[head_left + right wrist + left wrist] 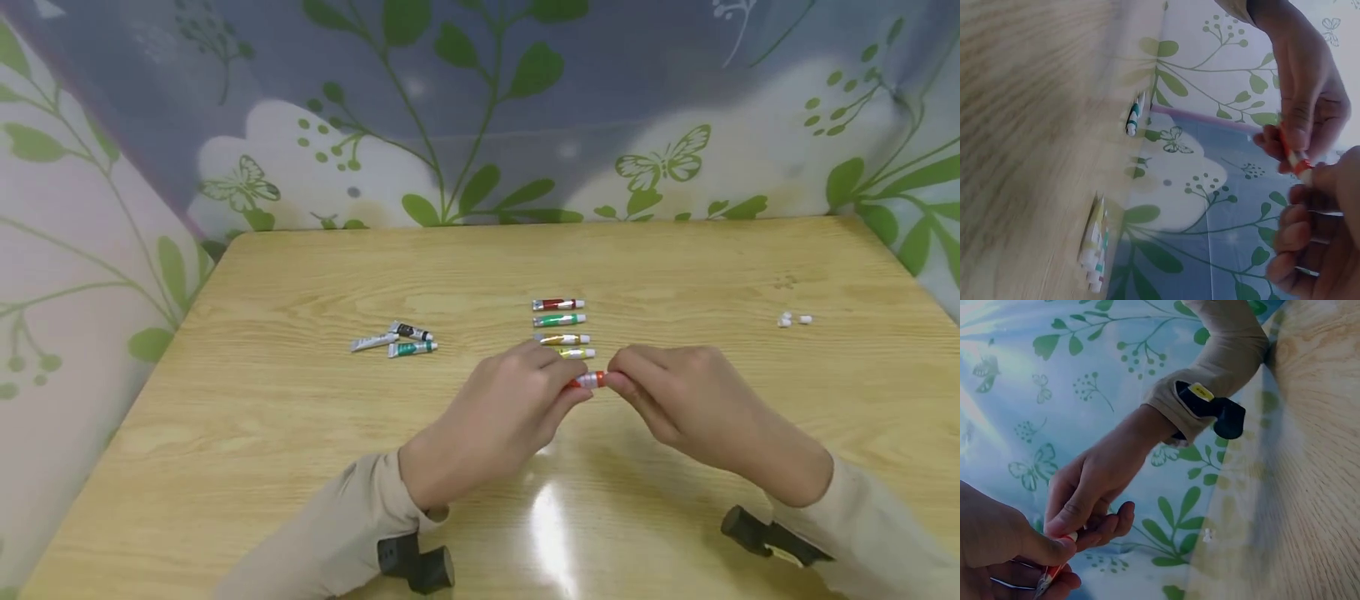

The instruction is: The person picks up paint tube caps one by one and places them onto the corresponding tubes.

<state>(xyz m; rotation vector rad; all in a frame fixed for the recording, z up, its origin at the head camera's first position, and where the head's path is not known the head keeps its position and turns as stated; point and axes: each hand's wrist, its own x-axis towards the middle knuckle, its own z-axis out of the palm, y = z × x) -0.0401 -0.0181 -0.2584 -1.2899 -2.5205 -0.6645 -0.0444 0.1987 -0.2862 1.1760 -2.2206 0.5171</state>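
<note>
My left hand [510, 400] grips a small red-orange paint tube [591, 380] above the table, its body mostly hidden by the fingers. At the tube's right end, the thumb and fingers of my right hand [690, 404] pinch the white cap [1308, 177], which shows beside a red band in the right wrist view. Just beyond the left hand lies a column of similar tubes: dark red [558, 305], green [559, 320], ochre [567, 339] and yellow [576, 353], white-capped ends to the right. The left fingers partly cover the nearer ones.
Three more tubes lie in a loose cluster on the left: a black one [412, 331], a silvery one [373, 342] and a dark green one [412, 349]. Several small white pieces [785, 319] sit at the right. Patterned cloth [495, 142] hangs behind the wooden table [300, 275].
</note>
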